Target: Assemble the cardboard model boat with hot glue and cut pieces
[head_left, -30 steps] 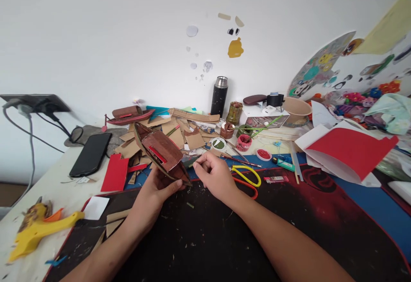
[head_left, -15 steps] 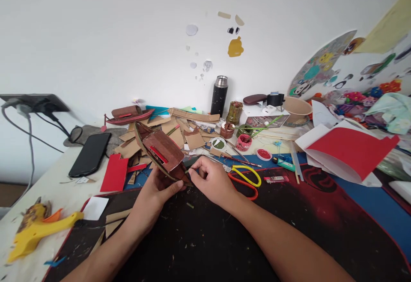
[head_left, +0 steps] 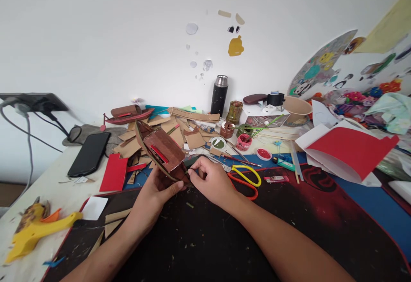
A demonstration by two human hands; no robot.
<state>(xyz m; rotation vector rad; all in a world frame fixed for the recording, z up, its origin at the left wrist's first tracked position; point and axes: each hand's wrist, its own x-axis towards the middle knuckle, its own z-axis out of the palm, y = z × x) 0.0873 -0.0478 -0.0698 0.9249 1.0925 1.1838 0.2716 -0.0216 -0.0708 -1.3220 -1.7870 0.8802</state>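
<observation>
A brown model boat (head_left: 165, 149) with a curved cabin roof and a red side strip is tilted above the dark mat. My left hand (head_left: 160, 188) grips its hull near the close end, thumb on the edge. My right hand (head_left: 207, 177) has its thumb and index finger pinched together at that same end of the boat. Between those fingertips a tiny greenish piece shows, too small to make out fully. Behind the boat lie cardboard scraps (head_left: 194, 140).
A yellow glue gun (head_left: 41, 228) and a black phone (head_left: 89, 154) are at the left. Scissors (head_left: 246, 176), paint pots (head_left: 244, 142) and a black flask (head_left: 219, 95) stand or lie beyond my right hand. Red paper (head_left: 353, 149) is at the right.
</observation>
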